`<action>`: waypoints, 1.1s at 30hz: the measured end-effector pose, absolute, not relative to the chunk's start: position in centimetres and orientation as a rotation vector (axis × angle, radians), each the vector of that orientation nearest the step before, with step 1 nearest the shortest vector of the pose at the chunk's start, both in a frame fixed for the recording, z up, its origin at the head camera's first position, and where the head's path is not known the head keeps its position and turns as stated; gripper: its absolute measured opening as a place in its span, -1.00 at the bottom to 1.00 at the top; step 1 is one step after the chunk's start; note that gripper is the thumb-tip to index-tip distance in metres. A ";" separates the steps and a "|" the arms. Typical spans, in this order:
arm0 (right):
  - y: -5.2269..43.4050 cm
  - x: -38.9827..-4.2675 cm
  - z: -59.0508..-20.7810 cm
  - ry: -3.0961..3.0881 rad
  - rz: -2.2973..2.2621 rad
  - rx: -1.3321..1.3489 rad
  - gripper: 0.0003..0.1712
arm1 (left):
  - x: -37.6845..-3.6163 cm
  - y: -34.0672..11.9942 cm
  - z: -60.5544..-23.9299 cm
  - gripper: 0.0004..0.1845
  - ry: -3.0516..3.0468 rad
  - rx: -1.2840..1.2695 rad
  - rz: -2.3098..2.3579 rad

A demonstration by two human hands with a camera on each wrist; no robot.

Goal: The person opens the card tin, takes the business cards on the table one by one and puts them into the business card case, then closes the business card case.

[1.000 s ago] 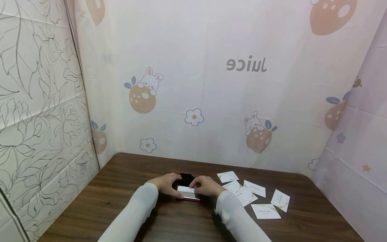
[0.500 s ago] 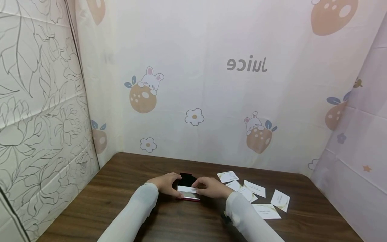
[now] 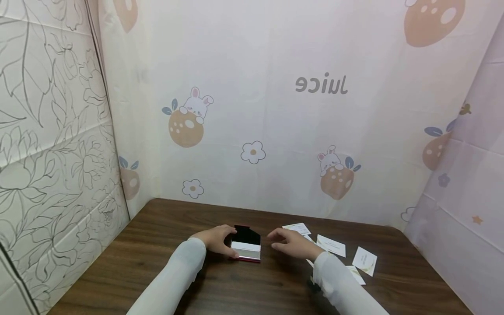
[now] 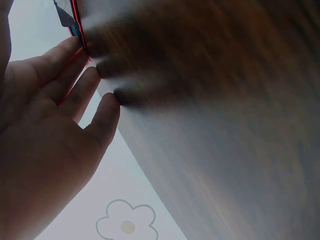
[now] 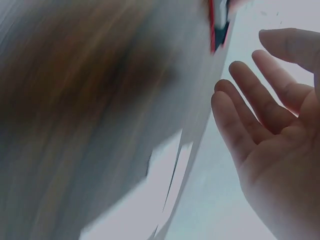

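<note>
Card case is seen on the dark wooden table, lid laid back, with a white strip and a silver strip shown only in the head view. Its left side is gripped by the left hand, thumb at the near corner, fingers at the far side. In the left wrist view only a red-edged part of the case is caught; the fingers are shown from the palm side, tips spread along it and toward the table.

Right hand: nothing held, fingers loosely bent, between case and scattered cards. A gap from the case is confirmed in the right wrist view, where palm and separated fingers are displayed. Print on the cards is made out faintly from the head; some cards are partly covered by the right sleeve. In the right wrist view they are washed out to white.
</note>
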State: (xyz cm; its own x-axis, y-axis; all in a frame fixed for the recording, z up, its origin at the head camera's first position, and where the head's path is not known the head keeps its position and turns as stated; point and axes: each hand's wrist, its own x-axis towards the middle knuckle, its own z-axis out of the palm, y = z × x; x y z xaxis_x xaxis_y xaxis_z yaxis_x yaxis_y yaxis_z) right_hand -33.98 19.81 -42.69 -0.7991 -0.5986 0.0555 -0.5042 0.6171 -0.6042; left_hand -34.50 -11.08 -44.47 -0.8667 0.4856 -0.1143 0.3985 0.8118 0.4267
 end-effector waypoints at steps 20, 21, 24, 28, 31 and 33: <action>31.2 -33.2 -43.5 3.069 -0.722 -0.611 -0.68 | -34.3 -11.1 -44.3 -0.10 2.789 0.688 0.567; 31.6 -33.3 -43.6 3.077 -0.709 -0.607 -0.67 | -34.3 -11.0 -44.3 -0.10 2.788 0.688 0.568; 32.7 -33.6 -43.8 3.101 -0.652 -0.575 -0.64 | -34.2 -11.0 -44.3 -0.10 2.790 0.686 0.572; 34.2 -34.1 -43.9 3.117 -0.565 -0.478 -0.57 | -34.1 -10.9 -44.2 -0.11 2.794 0.685 0.573; 35.3 -34.4 -44.1 3.122 -0.486 -0.403 -0.48 | -34.1 -10.9 -44.2 -0.11 2.796 0.685 0.572; 35.8 -34.6 -44.3 3.127 -0.436 -0.356 -0.42 | -34.1 -10.9 -44.1 -0.11 2.796 0.684 0.570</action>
State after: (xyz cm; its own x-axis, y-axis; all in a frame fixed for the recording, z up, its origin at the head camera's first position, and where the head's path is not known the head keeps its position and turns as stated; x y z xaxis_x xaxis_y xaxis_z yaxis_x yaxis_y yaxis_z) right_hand -34.61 35.83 -44.27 -0.9743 -0.2154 0.0662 -0.2253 0.9373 -0.2658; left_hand -34.09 -10.92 -44.14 -0.8710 0.4796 -0.1067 0.3995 0.8177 0.4144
